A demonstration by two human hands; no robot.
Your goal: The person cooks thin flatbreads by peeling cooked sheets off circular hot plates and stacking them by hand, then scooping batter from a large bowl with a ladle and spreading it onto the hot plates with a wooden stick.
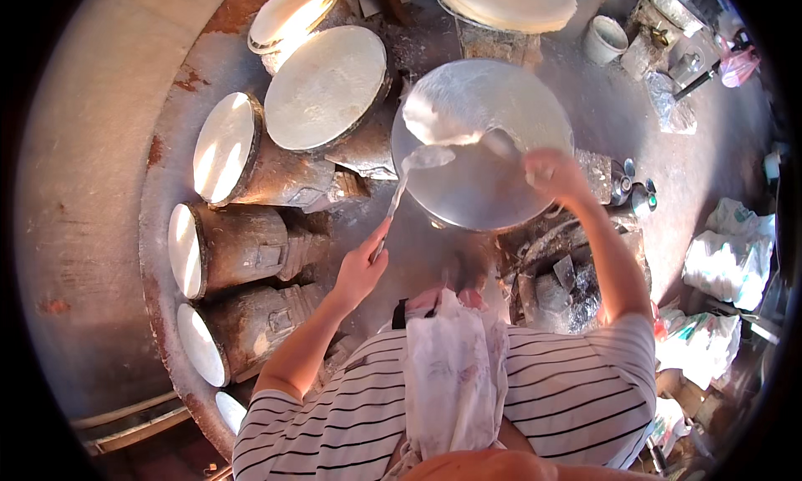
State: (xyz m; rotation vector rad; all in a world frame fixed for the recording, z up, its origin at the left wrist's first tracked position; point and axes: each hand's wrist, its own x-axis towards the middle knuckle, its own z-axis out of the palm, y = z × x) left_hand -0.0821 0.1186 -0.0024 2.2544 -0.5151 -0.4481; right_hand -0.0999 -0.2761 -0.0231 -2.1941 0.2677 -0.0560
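Observation:
A large round metal griddle (pixel 476 190) lies in front of me. Pale wet batter (pixel 532 105) covers its far part, while the near part shows bare metal. My left hand (pixel 361 271) grips the long handle of a ladle (pixel 429 158), whose batter-coated bowl is over the griddle's left side. Over the right rim is my right hand (pixel 554 175), blurred by motion with its fingers curled. A pale smeared shape (pixel 500 144) lies just beyond those fingers at the batter's edge; I cannot tell whether the hand holds it.
Several drum-shaped stoves with round pale tops (pixel 326 87) curve along my left. Stacks of thin flatbread (pixel 507 5) stand at the far side. Firewood (pixel 539 249) lies below the griddle at right. Beyond are a bucket (pixel 606 39) and white plastic bags (pixel 730 268).

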